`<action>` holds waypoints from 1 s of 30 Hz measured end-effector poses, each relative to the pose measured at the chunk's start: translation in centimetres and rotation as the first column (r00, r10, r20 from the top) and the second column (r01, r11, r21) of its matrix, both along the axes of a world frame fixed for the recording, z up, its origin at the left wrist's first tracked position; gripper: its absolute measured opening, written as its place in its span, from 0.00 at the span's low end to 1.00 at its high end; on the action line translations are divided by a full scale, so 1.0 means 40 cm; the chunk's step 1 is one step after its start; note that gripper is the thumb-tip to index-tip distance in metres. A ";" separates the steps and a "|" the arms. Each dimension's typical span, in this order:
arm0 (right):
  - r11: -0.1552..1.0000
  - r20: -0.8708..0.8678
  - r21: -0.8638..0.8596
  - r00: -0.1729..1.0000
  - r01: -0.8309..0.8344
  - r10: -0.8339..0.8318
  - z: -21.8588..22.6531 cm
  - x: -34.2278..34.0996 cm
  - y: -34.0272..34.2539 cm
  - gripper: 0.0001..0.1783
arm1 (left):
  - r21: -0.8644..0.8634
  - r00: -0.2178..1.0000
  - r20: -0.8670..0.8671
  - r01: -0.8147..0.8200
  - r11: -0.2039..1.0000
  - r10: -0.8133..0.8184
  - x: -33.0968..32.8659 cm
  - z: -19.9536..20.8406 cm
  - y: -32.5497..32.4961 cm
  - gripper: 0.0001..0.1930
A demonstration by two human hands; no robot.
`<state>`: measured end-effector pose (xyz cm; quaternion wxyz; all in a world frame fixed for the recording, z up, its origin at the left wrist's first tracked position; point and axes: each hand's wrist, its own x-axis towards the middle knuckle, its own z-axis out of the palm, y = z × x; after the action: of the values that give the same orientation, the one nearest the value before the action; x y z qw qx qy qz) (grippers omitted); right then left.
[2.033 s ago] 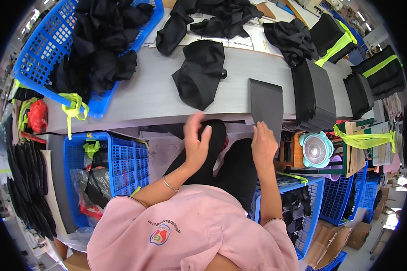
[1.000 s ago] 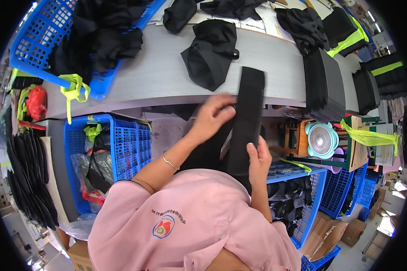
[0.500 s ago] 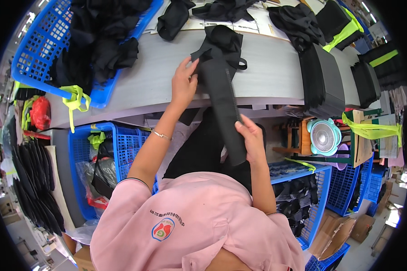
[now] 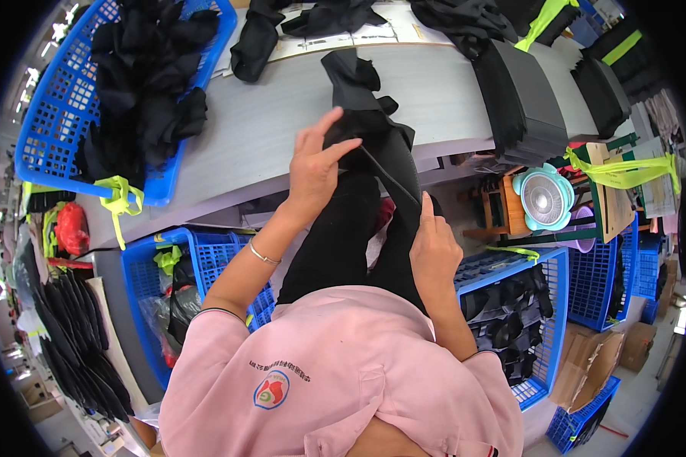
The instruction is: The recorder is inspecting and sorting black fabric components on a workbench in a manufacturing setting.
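Observation:
A long black fabric piece (image 4: 396,160) with a stitched line along one edge hangs over the near edge of the grey worktable (image 4: 259,114), its far end lying crumpled on the top. My left hand (image 4: 316,164) has its upper end between thumb and forefinger, the thumb resting at the stitched edge. Lower down, my right hand (image 4: 434,247) grips the opposite side of the strip, forefinger stretched along it. The right hand's other fingers are partly hidden. My legs in black trousers are below the strip.
A blue basket (image 4: 53,114) of black fabric stands on the table's left, with stacked black panels (image 4: 522,99) to the right. Under the table are a blue crate (image 4: 141,282) with bags, another crate (image 4: 552,327) of black pieces, and a turquoise fan (image 4: 543,198).
The strip has been drawn toward me and folded open at its upper part, its lower end shifting right. Both hands have turned, and my left thumb has come onto its edge.

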<state>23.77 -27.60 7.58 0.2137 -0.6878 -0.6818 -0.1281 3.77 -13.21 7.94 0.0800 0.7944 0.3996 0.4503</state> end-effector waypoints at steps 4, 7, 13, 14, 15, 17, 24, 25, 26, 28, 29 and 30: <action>1.000 0.013 -0.017 1.000 -0.025 0.025 -0.015 -0.015 -0.011 0.34 | -0.032 0.986 -0.026 -0.167 0.985 0.166 -0.005 -0.037 -0.006 0.27; 0.993 0.000 -0.027 0.993 -0.116 0.116 -0.021 -0.052 -0.017 0.36 | -0.128 0.994 -0.064 -0.093 0.987 0.086 0.009 -0.031 -0.015 0.21; 0.999 -0.057 -0.034 0.998 0.003 -0.004 -0.008 -0.021 0.020 0.33 | -0.038 0.975 -0.119 0.182 0.983 -0.185 0.061 0.024 -0.065 0.10; 1.000 -0.096 -0.020 0.995 0.023 -0.024 -0.012 -0.006 0.027 0.32 | -0.032 0.967 -0.157 0.196 0.980 -0.199 0.058 0.020 -0.062 0.09; 0.999 -0.098 -0.022 0.995 0.027 -0.029 -0.013 -0.017 0.024 0.32 | -0.029 0.956 -0.198 0.213 0.977 -0.215 0.055 0.017 -0.062 0.08; 0.967 -0.120 0.011 0.960 -0.253 0.252 -0.014 -0.054 0.018 0.30 | -0.034 0.937 -0.148 0.315 0.948 -0.317 0.084 0.006 -0.083 0.06; 0.989 -0.557 0.032 0.819 -0.141 0.135 -0.046 -0.041 0.071 0.08 | -0.131 0.902 -0.111 0.403 0.906 -0.418 0.112 0.032 -0.150 0.11; 0.983 -0.625 0.021 0.765 -0.183 0.156 -0.057 -0.056 0.067 0.08 | -0.101 0.928 -0.094 0.352 0.931 -0.361 0.114 0.028 -0.146 0.10; 0.974 -0.716 0.064 0.670 -0.216 0.196 -0.063 -0.061 0.072 0.06 | -0.064 0.930 -0.068 0.356 0.932 -0.360 0.117 0.018 -0.139 0.10; 0.976 -0.800 0.069 0.573 -0.206 0.177 -0.096 -0.031 0.107 0.05 | -0.121 0.903 -0.032 0.422 0.899 -0.428 0.122 0.040 -0.165 0.11; 0.977 -0.869 0.073 0.468 -0.199 0.161 -0.107 -0.018 0.120 0.04 | -0.171 0.873 0.010 0.482 0.859 -0.488 0.125 0.048 -0.178 0.12; 0.977 -0.902 0.095 0.398 -0.189 0.165 -0.099 -0.012 0.129 0.04 | -0.175 0.858 -0.020 0.503 0.846 -0.514 0.130 0.042 -0.181 0.10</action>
<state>23.29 -22.45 3.62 0.5513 -0.5744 -0.5292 0.2933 8.99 -20.45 9.63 0.2481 0.8769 0.2129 0.3524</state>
